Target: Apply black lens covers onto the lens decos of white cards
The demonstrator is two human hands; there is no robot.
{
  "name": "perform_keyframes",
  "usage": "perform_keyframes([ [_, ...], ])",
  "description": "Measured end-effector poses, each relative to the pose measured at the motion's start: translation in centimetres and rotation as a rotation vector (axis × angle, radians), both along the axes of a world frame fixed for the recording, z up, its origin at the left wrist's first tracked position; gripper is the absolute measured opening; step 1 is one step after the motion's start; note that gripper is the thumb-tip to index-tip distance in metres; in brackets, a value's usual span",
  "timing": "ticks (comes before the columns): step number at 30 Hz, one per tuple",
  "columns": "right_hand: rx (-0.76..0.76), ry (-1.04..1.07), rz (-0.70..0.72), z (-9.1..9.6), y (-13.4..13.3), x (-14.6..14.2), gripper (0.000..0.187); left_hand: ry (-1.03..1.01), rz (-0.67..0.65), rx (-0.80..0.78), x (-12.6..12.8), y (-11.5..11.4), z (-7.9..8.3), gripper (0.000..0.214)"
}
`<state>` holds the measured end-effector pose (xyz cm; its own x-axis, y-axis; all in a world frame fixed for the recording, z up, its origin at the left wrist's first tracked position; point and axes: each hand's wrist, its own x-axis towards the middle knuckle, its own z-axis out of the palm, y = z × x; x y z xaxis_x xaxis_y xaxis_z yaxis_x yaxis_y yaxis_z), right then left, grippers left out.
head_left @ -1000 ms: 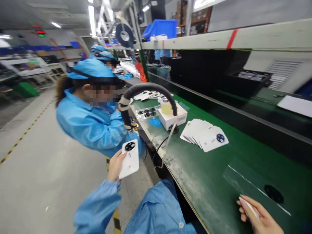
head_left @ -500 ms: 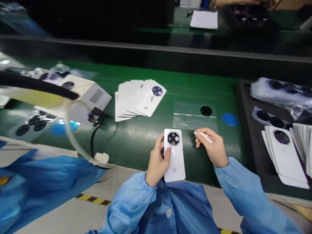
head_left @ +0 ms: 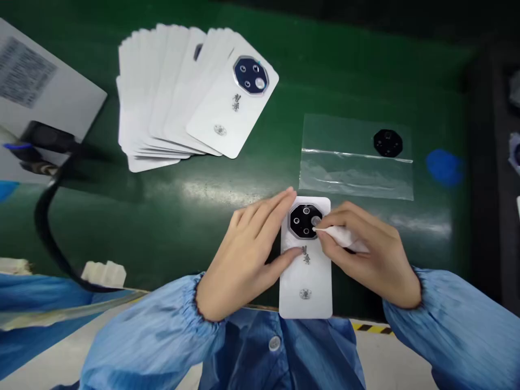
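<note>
A white phone back cover with a black octagonal camera plate lies at the near edge of the table. My left hand rests along its left side, fingers stretched out and thumb lying on its face. In my right hand a white, pointed wipe is pinched, its tip touching the right side of the camera plate. Beyond my hands, a clear plastic bag lies flat with a black octagonal piece at its upper right.
Several white back covers are fanned in a stack at the back left. A white box and a black cable stand at the left. Right of the bag is a blue patch; a dark tray borders the right side.
The view has moved closer. My left hand has gone from gripping the cover to lying flat along it. My right hand has brought the wipe left onto the camera plate.
</note>
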<state>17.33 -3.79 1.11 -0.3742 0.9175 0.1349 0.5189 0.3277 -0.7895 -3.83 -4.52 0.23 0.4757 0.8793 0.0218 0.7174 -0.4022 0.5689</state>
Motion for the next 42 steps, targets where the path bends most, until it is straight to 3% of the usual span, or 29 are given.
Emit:
perform_keyframes([
  [7, 0.105, -0.214, 0.075, 0.6, 1.0, -1.8, 0.01, 0.028, -0.026, 0.083, 0.0, 0.1, -0.6, 0.067],
  [12, 0.08, -0.335, 0.161, 1.5, 1.8, -2.4, 0.009, 0.0, -0.017, 0.093, -0.1, 0.1, -0.7, 0.068],
  [21, 0.056, -0.423, 0.236, 1.8, 2.2, -2.7, 0.011, -0.03, 0.005, 0.132, 0.0, 0.1, -0.7, 0.055],
  [29, 0.163, -0.565, 0.316, 2.2, 2.5, -3.2, 0.007, -0.016, 0.018, 0.154, 0.1, 0.1, -0.6, 0.052],
  [42, 0.158, -0.592, 0.305, 2.5, 2.4, -3.7, 0.009, -0.023, 0.037, 0.137, 0.0, 0.0, -0.7, 0.054],
])
